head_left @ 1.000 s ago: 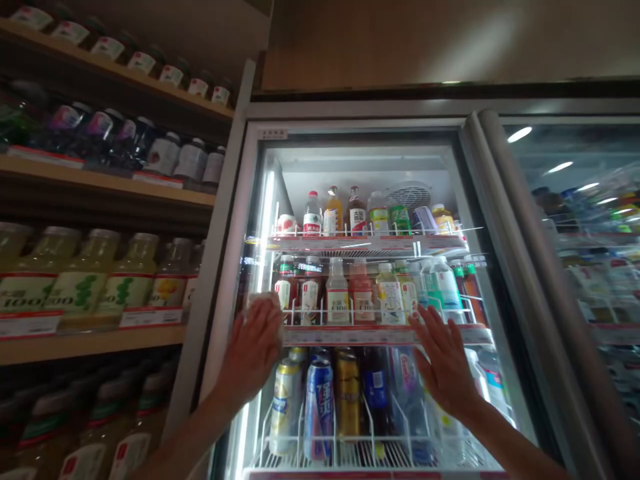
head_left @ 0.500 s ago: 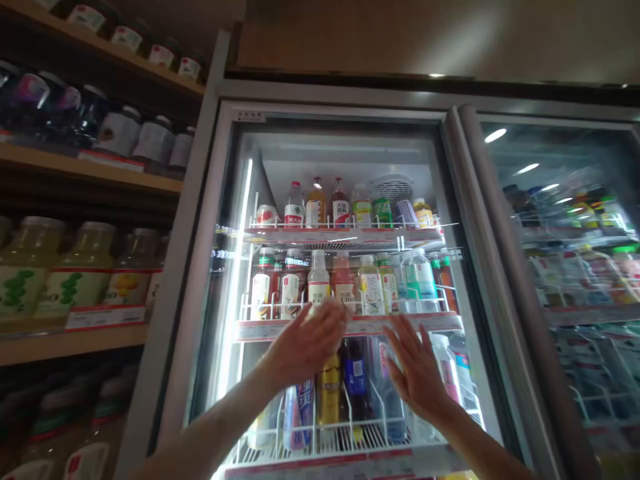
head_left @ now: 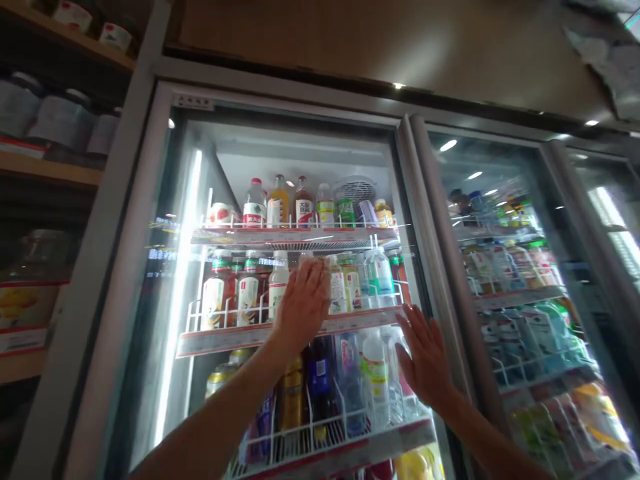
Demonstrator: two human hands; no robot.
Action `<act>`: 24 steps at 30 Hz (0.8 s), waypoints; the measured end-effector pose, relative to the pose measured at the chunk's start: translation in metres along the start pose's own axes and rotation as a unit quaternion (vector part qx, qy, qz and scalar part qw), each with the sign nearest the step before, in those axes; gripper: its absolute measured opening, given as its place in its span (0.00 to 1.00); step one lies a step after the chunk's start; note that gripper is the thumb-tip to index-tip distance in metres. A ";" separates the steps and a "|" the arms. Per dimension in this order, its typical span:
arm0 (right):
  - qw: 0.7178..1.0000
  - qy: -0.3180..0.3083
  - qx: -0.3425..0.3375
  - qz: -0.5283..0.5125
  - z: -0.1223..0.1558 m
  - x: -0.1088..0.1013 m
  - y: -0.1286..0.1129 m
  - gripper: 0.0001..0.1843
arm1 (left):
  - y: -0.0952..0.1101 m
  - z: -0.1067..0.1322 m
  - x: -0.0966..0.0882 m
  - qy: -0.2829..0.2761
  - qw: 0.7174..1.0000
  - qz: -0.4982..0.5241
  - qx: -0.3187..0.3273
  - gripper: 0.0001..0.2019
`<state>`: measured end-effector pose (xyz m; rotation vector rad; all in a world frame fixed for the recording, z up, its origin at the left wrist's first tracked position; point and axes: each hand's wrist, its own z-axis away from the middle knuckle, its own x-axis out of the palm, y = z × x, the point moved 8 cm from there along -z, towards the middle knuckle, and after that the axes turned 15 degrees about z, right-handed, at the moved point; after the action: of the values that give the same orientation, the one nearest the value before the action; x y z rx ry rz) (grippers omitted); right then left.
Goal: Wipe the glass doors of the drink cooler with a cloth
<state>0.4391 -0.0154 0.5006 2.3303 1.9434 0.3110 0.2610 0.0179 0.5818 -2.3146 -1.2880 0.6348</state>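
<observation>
My left hand (head_left: 301, 301) lies flat against the glass door (head_left: 165, 200) of a lit drinks fridge, fingers stretched out over the second shelf of bottles (head_left: 250, 290). A pale patch shows at its fingertips; I cannot make out what it is. My right hand (head_left: 425, 357) is spread open on the same glass, lower and to the right, near the door's right edge and in front of clear water bottles (head_left: 375, 373). Cans (head_left: 293, 393) stand on the shelf below my left forearm.
A second glass-door fridge (head_left: 520, 287) full of drinks stands to the right, its vertical handles (head_left: 425, 220) beside my right hand. Wooden shelves (head_left: 45, 170) with jars and bottles run along the left. A top fridge shelf (head_left: 295, 237) holds several bottles.
My left hand has slid across the glass from the door's left side to its middle and a little upward. The right hand stayed low on the right. The view has swung left and tilted.
</observation>
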 end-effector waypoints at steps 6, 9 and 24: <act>0.999 -0.018 -0.016 0.038 0.006 0.003 0.024 0.31 | 0.072 -0.023 0.036 -0.037 0.982 0.038 0.182 0.26; 0.998 -0.004 0.002 0.067 0.007 0.002 0.042 0.31 | 0.056 -0.070 0.039 -0.008 0.997 0.047 0.068 0.25; 0.998 -0.040 0.022 0.049 0.037 -0.018 0.083 0.32 | 0.132 -0.053 0.080 -0.070 0.992 0.089 0.063 0.29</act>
<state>0.5240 -0.0463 0.4797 2.4304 1.8210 0.1800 0.4177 0.0152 0.5364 -2.3306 -1.0737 0.9247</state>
